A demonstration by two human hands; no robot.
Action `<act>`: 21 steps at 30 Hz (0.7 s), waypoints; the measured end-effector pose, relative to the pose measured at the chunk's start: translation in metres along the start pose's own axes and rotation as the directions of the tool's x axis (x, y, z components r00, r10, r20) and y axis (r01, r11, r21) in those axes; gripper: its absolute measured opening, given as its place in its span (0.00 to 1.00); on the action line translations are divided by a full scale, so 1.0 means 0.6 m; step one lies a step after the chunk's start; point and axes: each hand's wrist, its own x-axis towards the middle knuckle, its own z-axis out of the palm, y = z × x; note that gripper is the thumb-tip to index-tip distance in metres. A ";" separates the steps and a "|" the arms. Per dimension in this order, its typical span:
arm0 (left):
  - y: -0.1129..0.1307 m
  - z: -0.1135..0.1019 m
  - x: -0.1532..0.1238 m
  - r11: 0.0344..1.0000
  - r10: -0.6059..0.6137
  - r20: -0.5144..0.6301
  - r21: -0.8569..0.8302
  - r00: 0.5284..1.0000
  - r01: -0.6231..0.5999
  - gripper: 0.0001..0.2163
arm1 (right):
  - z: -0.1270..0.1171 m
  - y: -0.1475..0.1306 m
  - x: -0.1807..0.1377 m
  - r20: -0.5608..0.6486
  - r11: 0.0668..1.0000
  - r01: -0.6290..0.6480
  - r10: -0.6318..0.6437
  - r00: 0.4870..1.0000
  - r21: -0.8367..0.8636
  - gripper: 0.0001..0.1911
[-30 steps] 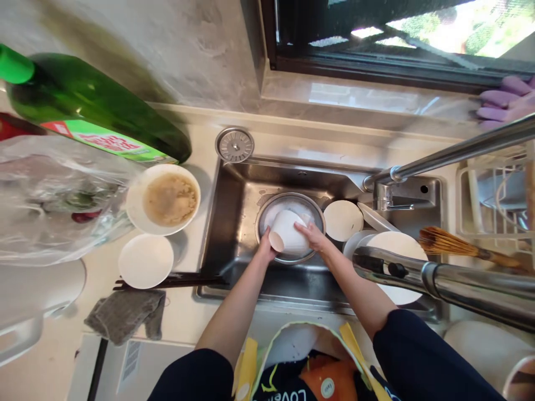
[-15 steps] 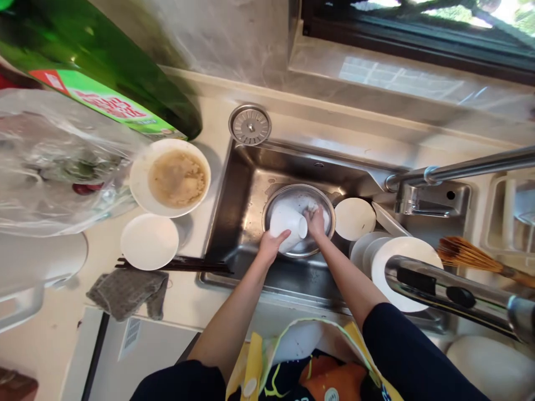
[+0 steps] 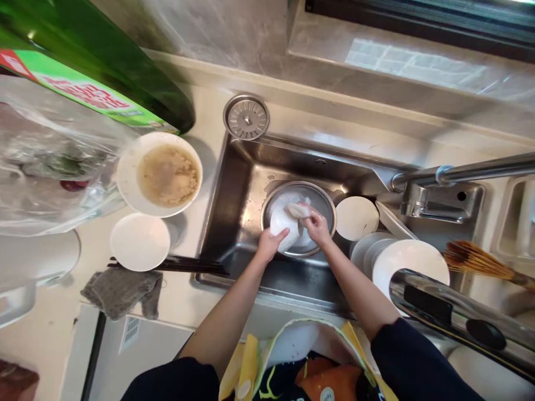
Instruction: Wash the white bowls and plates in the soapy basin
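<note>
My left hand point(image 3: 268, 245) grips a white bowl point(image 3: 281, 224) by its side, thumb on the near edge. The bowl is tilted over a round metal basin point(image 3: 331, 238) in the sink. My right hand point(image 3: 316, 225) is closed on a pale, crumpled dishcloth point(image 3: 298, 210) at the bowl's upper right. Whitish suds or water show inside the basin, partly hidden by the bowl and hands.
White plates point(image 3: 412, 262) stack at the sink's right, beside a round white dish point(image 3: 357, 218). Left on the counter are a soup bowl point(image 3: 126, 175), white bowl point(image 3: 140, 242), chopsticks point(image 3: 192, 266), and grey cloth point(image 3: 121, 292). A faucet point(image 3: 443, 312) juts in from the right.
The bowl has turned, so its narrow base no longer faces right. My right hand has lifted the dishcloth from the basin's right side to the bowl's edge. The view has shifted slightly.
</note>
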 end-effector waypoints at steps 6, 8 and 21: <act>0.011 0.011 -0.016 0.984 0.177 0.149 0.007 0.973 -0.180 0.20 | 0.009 -0.099 -0.079 0.251 0.962 0.254 -0.222 0.942 -0.103 0.21; 0.014 0.013 -0.018 0.966 0.256 0.182 -0.068 0.949 -0.248 0.22 | 0.019 -0.104 -0.072 0.272 0.936 0.278 -0.217 0.938 -0.213 0.18; 0.018 0.011 -0.016 0.997 0.058 0.123 -0.056 0.991 -0.052 0.18 | 0.024 -0.061 0.029 0.010 0.908 -0.218 0.237 0.971 -0.357 0.20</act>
